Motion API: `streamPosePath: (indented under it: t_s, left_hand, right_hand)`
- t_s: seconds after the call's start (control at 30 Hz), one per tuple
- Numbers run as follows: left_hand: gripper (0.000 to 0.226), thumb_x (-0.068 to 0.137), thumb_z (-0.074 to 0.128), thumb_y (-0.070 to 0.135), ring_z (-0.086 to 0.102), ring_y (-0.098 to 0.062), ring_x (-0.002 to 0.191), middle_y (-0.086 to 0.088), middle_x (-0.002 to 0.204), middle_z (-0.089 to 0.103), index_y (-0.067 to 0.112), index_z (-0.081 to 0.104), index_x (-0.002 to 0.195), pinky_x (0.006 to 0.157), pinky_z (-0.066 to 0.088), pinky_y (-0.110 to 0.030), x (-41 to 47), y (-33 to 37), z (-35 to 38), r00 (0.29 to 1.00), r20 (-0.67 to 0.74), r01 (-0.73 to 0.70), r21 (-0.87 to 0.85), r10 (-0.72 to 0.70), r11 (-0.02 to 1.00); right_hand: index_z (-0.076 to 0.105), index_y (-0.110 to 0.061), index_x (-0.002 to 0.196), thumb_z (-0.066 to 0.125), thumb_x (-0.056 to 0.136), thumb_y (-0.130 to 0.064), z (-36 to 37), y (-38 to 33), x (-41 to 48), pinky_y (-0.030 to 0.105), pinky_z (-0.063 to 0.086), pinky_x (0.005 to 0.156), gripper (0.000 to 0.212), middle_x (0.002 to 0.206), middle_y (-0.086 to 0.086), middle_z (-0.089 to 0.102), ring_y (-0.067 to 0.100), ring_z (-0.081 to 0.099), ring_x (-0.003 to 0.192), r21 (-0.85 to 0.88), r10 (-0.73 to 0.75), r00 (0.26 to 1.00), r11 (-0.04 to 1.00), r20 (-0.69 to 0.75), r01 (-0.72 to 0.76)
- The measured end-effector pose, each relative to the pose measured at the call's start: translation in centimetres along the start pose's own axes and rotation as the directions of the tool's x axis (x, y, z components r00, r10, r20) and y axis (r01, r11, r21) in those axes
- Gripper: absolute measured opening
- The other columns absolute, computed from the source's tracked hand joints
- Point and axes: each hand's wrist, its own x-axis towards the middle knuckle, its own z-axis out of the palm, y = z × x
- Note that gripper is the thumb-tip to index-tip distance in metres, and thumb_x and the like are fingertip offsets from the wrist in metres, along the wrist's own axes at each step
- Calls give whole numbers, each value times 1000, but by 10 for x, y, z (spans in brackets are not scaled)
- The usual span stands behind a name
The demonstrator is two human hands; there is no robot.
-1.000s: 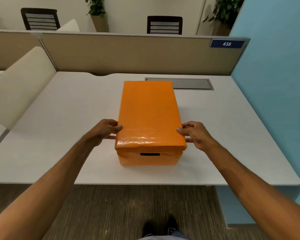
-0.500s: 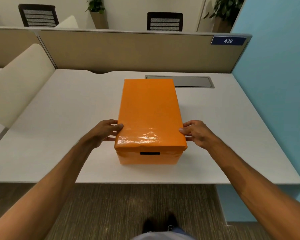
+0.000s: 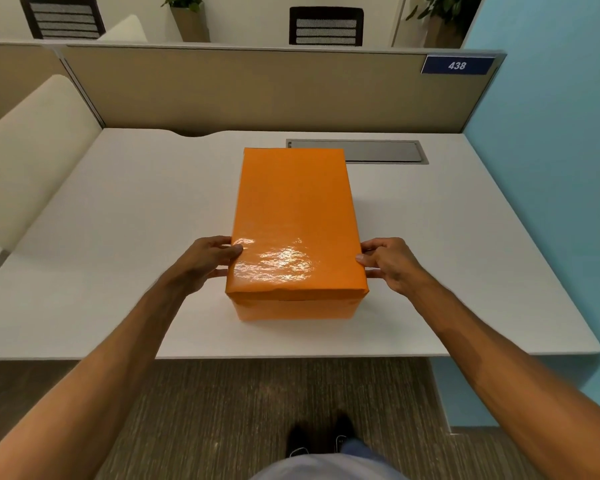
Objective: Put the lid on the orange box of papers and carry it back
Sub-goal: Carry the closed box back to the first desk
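Both hands, the left hand (image 3: 207, 259) and right hand (image 3: 390, 263), squeeze the lid (image 3: 293, 223) sides on the orange box (image 3: 295, 308). Lifting by the lid alone could drop the box.

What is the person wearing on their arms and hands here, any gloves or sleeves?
Nothing shows on either: the left hand and right hand are bare, without gloves, rings or a watch, and both forearms are uncovered as far as the picture's edges, so no sleeves are in view.

1 head-worn wide view, steeply forward and down, close over the desk (image 3: 118, 237) edge
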Motion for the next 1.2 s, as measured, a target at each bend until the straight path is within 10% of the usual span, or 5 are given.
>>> streamPosePath:
  t_s: [0.6,1.2]
  left_hand:
    - [35,96,58,24,55,-31,119,-7,133,57,18,51,130,103,45,-51,31,16,4,998,-38,52,-104,-56,993]
    - [56,97,50,49,54,-32,122,-9,140,53,14,46,140,104,44,-50,157,84,-7,977,-143,142,-135,-161,981]
  right_hand:
    - [64,-17,106,58,96,-17,10,-8,28,42,52,87,12,111,7,68,28,62,105,215,-38,997,976,67,23]
    - [63,-6,124,58,98,-33,9,-86,175,42,53,93,38,120,14,68,31,64,110,170,-63,998,983,1,62]
